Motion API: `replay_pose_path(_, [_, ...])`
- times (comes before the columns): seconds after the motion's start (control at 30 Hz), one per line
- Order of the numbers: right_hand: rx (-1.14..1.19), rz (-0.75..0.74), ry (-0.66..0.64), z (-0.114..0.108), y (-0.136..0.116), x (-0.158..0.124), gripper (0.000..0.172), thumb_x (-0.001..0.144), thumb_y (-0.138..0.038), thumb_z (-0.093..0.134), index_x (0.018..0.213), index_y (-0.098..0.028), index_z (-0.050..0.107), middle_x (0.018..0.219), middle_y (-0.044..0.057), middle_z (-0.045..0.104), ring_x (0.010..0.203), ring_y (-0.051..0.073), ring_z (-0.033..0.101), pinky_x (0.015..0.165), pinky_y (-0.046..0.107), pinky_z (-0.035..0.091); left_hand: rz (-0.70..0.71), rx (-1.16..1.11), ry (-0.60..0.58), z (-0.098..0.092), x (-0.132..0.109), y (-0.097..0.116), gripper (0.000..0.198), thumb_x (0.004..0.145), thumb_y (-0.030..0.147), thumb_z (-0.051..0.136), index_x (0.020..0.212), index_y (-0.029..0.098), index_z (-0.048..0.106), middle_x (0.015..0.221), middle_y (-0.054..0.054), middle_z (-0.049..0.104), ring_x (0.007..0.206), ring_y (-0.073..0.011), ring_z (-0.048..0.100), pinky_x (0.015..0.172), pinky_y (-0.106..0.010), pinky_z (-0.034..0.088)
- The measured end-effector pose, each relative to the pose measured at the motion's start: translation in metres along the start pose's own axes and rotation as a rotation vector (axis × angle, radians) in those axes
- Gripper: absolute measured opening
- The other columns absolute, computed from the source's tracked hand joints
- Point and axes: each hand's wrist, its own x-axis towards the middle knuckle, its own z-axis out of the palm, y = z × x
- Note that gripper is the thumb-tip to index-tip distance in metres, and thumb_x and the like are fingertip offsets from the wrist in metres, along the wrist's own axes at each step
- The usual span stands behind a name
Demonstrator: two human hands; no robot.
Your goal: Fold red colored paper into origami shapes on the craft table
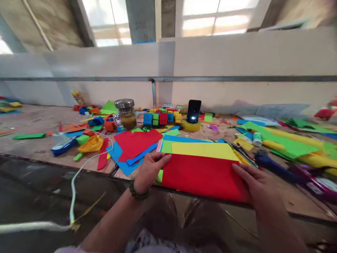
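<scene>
A folded-looking red sheet point(202, 177) stretches between my two hands at the table's front edge. My left hand point(151, 168), with a dark bead bracelet at the wrist, pinches its upper left corner between thumb and fingers. At the upper right corner my right hand point(255, 181) grips it, thumb on top; the fingers beneath are hidden. Behind the red sheet lies a yellow sheet point(205, 149), over blue and green sheets. Left of these, a red cut piece point(138, 142) rests on blue sheets.
A glass jar point(127, 117) with a metal lid stands behind, beside several small coloured cubes point(163, 118). A phone point(193, 110) leans upright on a yellow roll of tape point(191, 126). Pens, green sheets point(284, 140) and a purple tool point(316, 182) lie at right; a white cord point(73, 186) hangs at left.
</scene>
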Motion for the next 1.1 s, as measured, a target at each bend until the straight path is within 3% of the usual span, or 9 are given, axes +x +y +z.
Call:
replay_pose_path(0.17, [-0.051,-0.182,-0.069,-0.001,0.006,0.000,0.031,0.049,-0.039,0.087,0.067,-0.019,0.072,0.063,0.000,0.070,0.052,0.014,0.060,0.044,0.022,0.045,-0.055,0.025,0.041,-0.003,-0.003,0.003,0.036,0.062,0.048,0.080,0.066,0.013,0.072,0.057,0.001,0.060,0.055,-0.0099,0.050,0.051,-0.020,0.036])
replay_pose_path(0.4, [-0.122,-0.353,-0.141,-0.007,0.008,-0.005,0.028,0.062,-0.045,0.081,0.072,-0.020,0.074,0.067,0.001,0.070,0.059,0.015,0.061,0.052,0.023,0.045,-0.240,-0.177,0.017,-0.004,-0.007,0.001,0.037,0.059,0.042,0.085,0.082,0.015,0.074,0.075,-0.004,0.073,0.064,-0.0184,0.066,0.059,-0.026,0.053])
replay_pose_path(0.67, [-0.133,-0.387,-0.190,-0.005,0.007,-0.010,0.026,0.067,-0.043,0.078,0.074,-0.019,0.075,0.070,0.002,0.071,0.063,0.015,0.060,0.056,0.024,0.044,-0.281,-0.209,0.027,-0.007,-0.008,-0.003,0.033,0.062,0.037,0.085,0.086,0.017,0.074,0.077,-0.002,0.075,0.065,-0.0165,0.069,0.057,-0.022,0.055])
replay_pose_path(1.1, [-0.096,-0.370,-0.183,-0.001,0.002,-0.018,0.029,0.065,-0.045,0.079,0.066,-0.018,0.069,0.063,-0.001,0.063,0.057,0.011,0.052,0.052,0.022,0.038,-0.299,-0.072,0.035,-0.011,-0.015,-0.001,0.038,0.064,0.046,0.081,0.090,0.019,0.073,0.080,-0.002,0.075,0.062,-0.0175,0.069,0.051,-0.021,0.053])
